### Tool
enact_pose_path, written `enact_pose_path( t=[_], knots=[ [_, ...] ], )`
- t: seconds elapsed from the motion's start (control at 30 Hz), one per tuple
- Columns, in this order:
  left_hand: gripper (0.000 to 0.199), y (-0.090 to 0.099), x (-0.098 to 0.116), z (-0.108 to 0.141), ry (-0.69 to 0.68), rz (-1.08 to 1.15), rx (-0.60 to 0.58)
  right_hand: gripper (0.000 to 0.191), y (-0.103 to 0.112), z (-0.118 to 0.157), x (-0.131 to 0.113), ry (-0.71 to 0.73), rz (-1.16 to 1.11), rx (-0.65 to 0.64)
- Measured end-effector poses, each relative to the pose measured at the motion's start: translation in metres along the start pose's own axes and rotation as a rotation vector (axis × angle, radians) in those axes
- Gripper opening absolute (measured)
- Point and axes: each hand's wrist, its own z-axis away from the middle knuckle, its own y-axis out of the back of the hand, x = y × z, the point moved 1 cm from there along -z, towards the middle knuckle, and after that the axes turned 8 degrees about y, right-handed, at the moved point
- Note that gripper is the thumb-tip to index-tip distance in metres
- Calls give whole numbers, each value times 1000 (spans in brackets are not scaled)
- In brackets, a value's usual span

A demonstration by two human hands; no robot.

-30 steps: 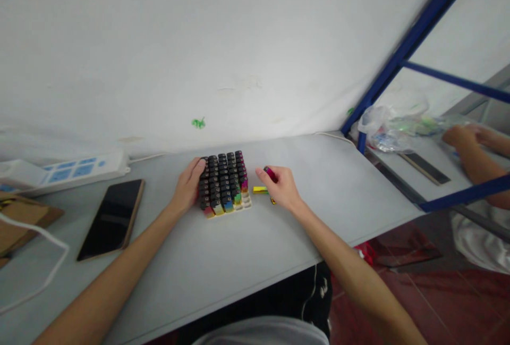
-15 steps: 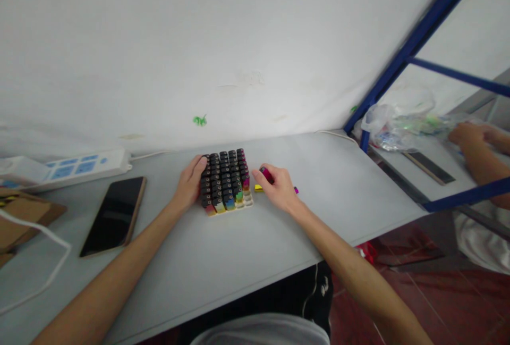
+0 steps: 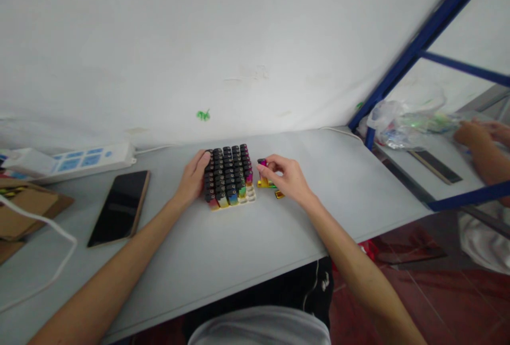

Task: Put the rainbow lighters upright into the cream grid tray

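A white tray packed with several black-capped, coloured lighters stands on the grey table. My left hand rests against the tray's left side, fingers curled on the lighter caps. My right hand sits just right of the tray, its fingers pinching a magenta-and-yellow lighter held upright. A yellow lighter lies on the table beneath that hand.
A black phone lies to the left, with a white power strip, its cable and brown cardboard beyond. A blue metal frame rises at right. Past it another person's hands work beside a plastic bag.
My right hand has turned the magenta lighter from lying in the fingers to standing upright next to the tray. My left hand has stayed on the tray.
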Motion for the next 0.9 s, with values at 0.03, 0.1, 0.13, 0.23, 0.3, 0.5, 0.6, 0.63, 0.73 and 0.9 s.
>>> enact_pose_path(
  t=[0.03, 0.1, 0.13, 0.23, 0.3, 0.5, 0.6, 0.63, 0.73, 0.9],
  knots=[
    [37, 0, 0, 0, 0, -3, -1, 36, 0, 0, -1, -6, 0, -19],
    [37, 0, 1, 0, -2, -7, -2, 38, -1, 1, -2, -3, 24, -50],
    [37, 0, 1, 1, -3, -8, -3, 38, -1, 1, -2, -2, 44, -71],
    [37, 0, 2, 1, -6, -8, -8, 37, -2, 1, -3, 7, 105, -177],
    [37, 0, 1, 1, -4, -6, -4, 34, -1, 1, -2, 50, 140, -255],
    [36, -1, -1, 0, -4, 9, -8, 26, 1, 1, -3, 176, 208, -363],
    [36, -1, -1, 0, 2, 13, -7, 21, -5, 2, -2, 181, 239, -390],
    [36, -1, -2, 0, 2, 14, -8, 21, -7, 3, -2, 186, 271, -391],
    [37, -1, -3, 0, 7, 23, -16, 24, -10, 3, -1, 200, 380, -364],
    [35, -1, 2, 1, -2, 7, 1, 31, 6, 2, 4, 164, 258, -349]
  ],
)
